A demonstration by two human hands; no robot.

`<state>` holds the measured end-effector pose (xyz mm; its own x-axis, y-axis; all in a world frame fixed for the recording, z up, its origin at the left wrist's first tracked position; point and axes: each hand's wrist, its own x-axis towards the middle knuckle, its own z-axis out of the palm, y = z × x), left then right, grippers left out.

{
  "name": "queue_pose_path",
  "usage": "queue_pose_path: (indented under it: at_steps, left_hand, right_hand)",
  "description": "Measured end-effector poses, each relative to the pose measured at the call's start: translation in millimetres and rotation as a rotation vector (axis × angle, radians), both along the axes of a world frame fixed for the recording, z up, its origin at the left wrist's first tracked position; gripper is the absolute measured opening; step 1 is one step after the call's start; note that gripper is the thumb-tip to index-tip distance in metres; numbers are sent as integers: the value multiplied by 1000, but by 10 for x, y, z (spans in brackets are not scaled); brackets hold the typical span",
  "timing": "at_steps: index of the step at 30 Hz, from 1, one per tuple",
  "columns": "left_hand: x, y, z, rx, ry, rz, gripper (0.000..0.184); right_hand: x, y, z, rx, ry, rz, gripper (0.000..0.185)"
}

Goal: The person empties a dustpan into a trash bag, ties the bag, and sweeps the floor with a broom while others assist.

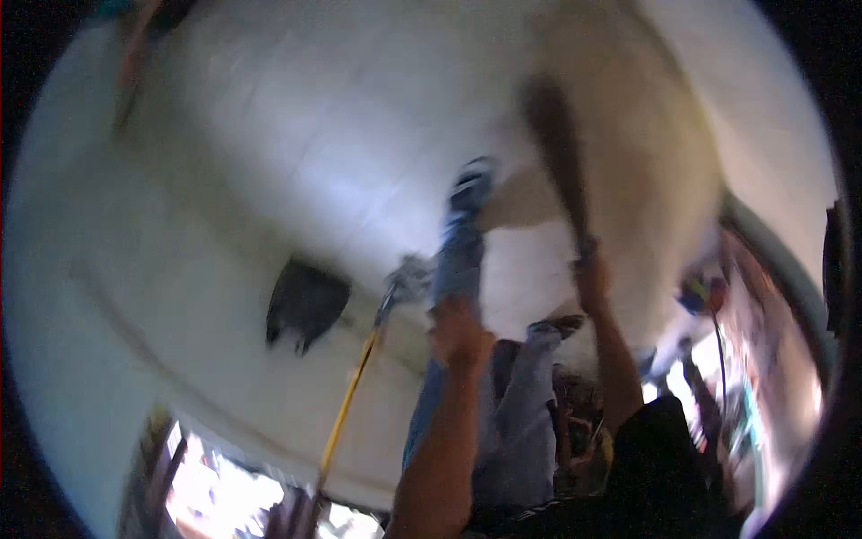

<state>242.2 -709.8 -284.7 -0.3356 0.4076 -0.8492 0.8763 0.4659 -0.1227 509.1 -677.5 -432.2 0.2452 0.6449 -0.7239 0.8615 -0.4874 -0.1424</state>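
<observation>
Right hand up, long dark object out in front!

From the left: a black object (307, 305) lies on the pale floor (296, 153), then a yellow pole (348, 404) slants up toward a grey bundle (414, 277). Next, the left hand (460, 334), over a blue-jeaned leg (460, 256); it's blurred, and I can't tell whether it's gripping anything. And over to the right, the right hand (592, 278) is closed round the narrow end of the long dark object (558, 148)! Its long axis runs away from the body, leaning left, broad end farthest out.
</observation>
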Motion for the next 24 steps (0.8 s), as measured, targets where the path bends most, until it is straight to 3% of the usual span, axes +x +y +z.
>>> queue_pose_path:
  at_steps: [3,6,10,15,16,18,21,24]
  left_hand:
    - [-107,612,55,-34,-123,-89,81]
    - [-246,924,9,-54,-220,-143,86]
    - [-102,1238,-212,-147,-164,-342,88]
    - [57,1424,-152,-188,-138,-419,94]
    - [5,1375,-234,-180,-152,-450,97]
    - [92,1531,-392,-162,-166,-509,101]
    - [365,1568,-308,-193,-118,-511,103]
    - [552,1655,-598,-148,-156,-508,102]
  right_hand:
    - [-17,156,256,131,-52,-38,65]
    - [-132,468,553,82,-12,-346,68]
    - [45,623,268,177,-14,-517,70]
    - [468,1063,25,544,-9,-419,73]
    - [560,1229,-22,547,-17,-457,73]
    - [771,1676,-104,268,-38,-389,83]
    - [1297,1908,-438,262,-97,-309,81]
    - [1717,1919,-846,175,-168,-280,76]
